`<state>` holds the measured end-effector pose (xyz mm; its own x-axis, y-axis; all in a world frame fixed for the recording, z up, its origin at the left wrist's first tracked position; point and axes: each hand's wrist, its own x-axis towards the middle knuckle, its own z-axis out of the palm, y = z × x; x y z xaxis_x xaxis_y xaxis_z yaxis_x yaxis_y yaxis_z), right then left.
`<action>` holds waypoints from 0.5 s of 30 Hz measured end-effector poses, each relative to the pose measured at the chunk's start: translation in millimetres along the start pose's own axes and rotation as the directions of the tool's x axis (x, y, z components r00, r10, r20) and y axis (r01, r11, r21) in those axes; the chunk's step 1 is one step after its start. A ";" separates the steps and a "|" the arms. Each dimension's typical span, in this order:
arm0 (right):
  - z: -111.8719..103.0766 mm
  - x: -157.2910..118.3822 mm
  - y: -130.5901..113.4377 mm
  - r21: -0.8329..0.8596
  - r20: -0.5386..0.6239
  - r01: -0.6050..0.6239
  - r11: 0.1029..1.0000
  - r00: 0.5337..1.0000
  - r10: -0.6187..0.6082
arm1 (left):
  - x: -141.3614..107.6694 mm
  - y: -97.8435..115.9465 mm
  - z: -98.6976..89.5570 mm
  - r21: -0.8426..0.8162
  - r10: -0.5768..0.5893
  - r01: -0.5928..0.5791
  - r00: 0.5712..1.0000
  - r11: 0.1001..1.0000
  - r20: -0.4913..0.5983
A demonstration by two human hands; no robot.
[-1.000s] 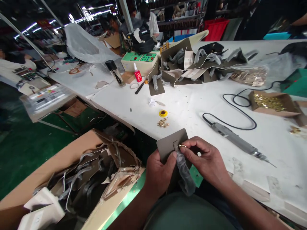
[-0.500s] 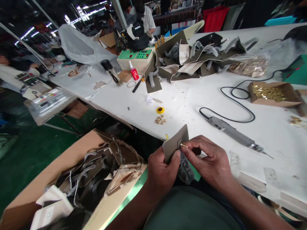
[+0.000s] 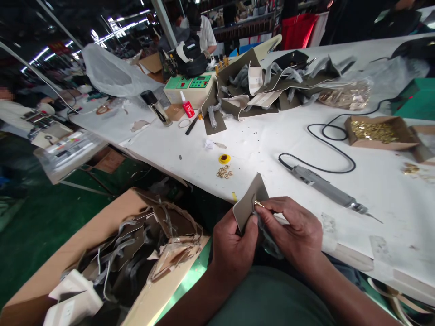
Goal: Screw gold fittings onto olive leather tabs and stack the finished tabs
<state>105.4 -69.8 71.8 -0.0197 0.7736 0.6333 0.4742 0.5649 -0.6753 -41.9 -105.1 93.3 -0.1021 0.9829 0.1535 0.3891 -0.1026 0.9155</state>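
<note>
Corded screwdriver (image 3: 321, 186), heaped gold fittings (image 3: 224, 172) near front edge of bench (image 3: 263, 151). Our left grip (image 3: 234, 246) closed on tilted, round-cornered grey-brown flap (image 3: 249, 201); our right grip (image 3: 295, 228) pinches slim gold piece (image 3: 259, 204).

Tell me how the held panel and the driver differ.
The panel is thin and sheet-like; the driver is a long, slim body with a pointed bit.
The panel is tilted up in the left hand; the driver lies on the table.
Both are muted in colour.

Dark green top (image 3: 268, 299), bare forearms (image 3: 346, 285), bare left hand (image 3: 233, 246), bare right hand (image 3: 297, 231)
</note>
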 end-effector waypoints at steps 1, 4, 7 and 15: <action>0.6 -0.2 0.3 -0.006 0.007 0.020 1.000 1.000 -0.020 | -0.1 0.3 0.6 -0.005 -0.003 0.003 1.000 1.000 -0.004; 1.5 -0.9 1.2 -0.010 0.035 0.075 0.997 0.997 -0.075 | -1.5 -1.0 1.2 -0.021 -0.009 0.009 1.000 1.000 -0.013; -0.2 -1.4 0.4 0.061 0.070 0.066 0.996 0.995 -0.070 | -3.6 -4.7 -2.3 -0.063 -0.001 0.002 1.000 0.998 0.014; -5.5 -0.6 -5.8 0.017 0.282 0.001 1.000 0.959 -0.005 | -5.2 -6.7 -11.4 -0.259 0.063 -0.030 0.991 0.965 0.118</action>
<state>107.6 -75.2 77.4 -0.2695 0.8202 0.5047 0.4591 0.5701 -0.6813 -54.4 -111.2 90.7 0.0315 0.9857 0.1658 0.1417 -0.1686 0.9755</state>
